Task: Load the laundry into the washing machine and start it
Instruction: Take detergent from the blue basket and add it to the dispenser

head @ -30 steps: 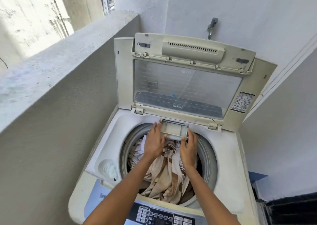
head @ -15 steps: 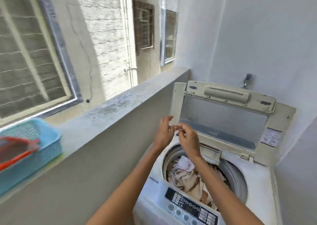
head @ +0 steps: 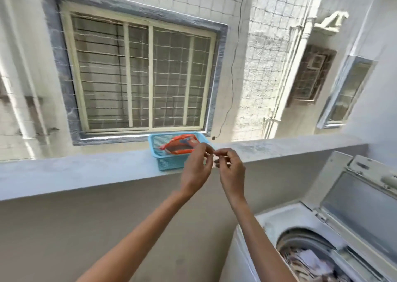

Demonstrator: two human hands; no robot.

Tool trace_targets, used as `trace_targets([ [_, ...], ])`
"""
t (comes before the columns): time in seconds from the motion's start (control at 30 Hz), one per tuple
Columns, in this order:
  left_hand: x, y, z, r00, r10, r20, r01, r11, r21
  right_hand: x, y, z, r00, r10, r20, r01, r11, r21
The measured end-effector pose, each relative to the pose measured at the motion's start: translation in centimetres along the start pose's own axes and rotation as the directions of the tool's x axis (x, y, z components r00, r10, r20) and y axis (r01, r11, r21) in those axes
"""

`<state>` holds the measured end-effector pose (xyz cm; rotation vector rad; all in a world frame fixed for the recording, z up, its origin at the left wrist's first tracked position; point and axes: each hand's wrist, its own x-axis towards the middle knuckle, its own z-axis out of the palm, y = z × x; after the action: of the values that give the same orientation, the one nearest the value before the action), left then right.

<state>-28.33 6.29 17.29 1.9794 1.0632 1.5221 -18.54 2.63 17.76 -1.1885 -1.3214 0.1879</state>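
Observation:
The white top-loading washing machine (head: 268, 221) stands at the lower right with its lid (head: 361, 208) raised. Beige and white laundry (head: 307, 262) lies in the drum. My left hand (head: 196, 170) and my right hand (head: 231, 170) are lifted in front of me, left of the machine. Their curled fingertips meet above the ledge, and I see nothing between them. Just behind my left hand, a blue plastic basket (head: 169, 163) sits on the ledge with an orange packet (head: 180, 146) inside.
A long grey concrete ledge (head: 86, 172) runs across the view above a beige wall. Beyond it is a netted gap and a neighbouring building with a barred window (head: 139, 77). A white wall rises behind the machine at the right.
My view has swung left from the machine toward the ledge. Both hands left the drum's rear edge, rose and moved left, and are now in front of the blue basket.

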Motion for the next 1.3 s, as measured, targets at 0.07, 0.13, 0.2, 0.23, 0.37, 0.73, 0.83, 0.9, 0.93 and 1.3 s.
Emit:
trace_targets([
  [0.07,1.0,-1.0,-3.1,0.985,0.128,-0.114,-0.101,0.970,0.221,0.8,-1.6,2.4,0.998,-0.065,0.028,0.066,0.997,-0.045],
  [0.13,2.1,-2.3,-5.6,0.960,0.243,-0.141,-0.142,0.852,0.503,1.8,-2.4,4.4,0.994,-0.076,0.078,0.085,0.988,-0.132],
  [0.2,3.1,-3.9,-7.7,0.963,0.248,-0.107,-0.119,0.746,0.655,3.0,-2.9,6.3,0.983,-0.016,0.181,0.069,0.954,-0.290],
  [0.23,3.4,-4.8,-8.6,0.968,0.232,-0.090,-0.108,0.717,0.688,3.6,-2.9,7.2,0.969,0.032,0.247,0.078,0.903,-0.423],
  [0.37,3.9,-7.3,-10.5,0.983,0.184,-0.021,-0.113,0.684,0.721,4.8,-2.7,9.3,0.910,0.208,0.358,0.135,0.669,-0.731],
  [0.73,3.3,-9.7,-10.9,0.949,0.296,0.108,-0.315,0.868,0.385,5.3,-3.5,12.3,0.875,0.380,0.298,0.127,0.414,-0.901],
  [0.83,3.2,-10.3,-11.4,0.943,0.310,0.122,-0.332,0.859,0.389,5.0,-3.9,12.8,0.864,0.392,0.315,0.143,0.408,-0.902],
  [0.9,3.4,-10.5,-11.4,0.940,0.314,0.133,-0.341,0.844,0.414,4.9,-4.2,13.0,0.869,0.390,0.305,0.149,0.381,-0.912],
  [0.93,3.5,-10.5,-11.4,0.940,0.311,0.141,-0.341,0.838,0.426,4.9,-4.3,13.1,0.876,0.382,0.296,0.157,0.355,-0.922],
  [1.3,4.6,-10.1,-11.7,0.951,0.178,0.252,-0.275,0.861,0.427,7.4,-5.2,13.2,0.825,0.457,0.332,0.322,0.102,-0.941],
])
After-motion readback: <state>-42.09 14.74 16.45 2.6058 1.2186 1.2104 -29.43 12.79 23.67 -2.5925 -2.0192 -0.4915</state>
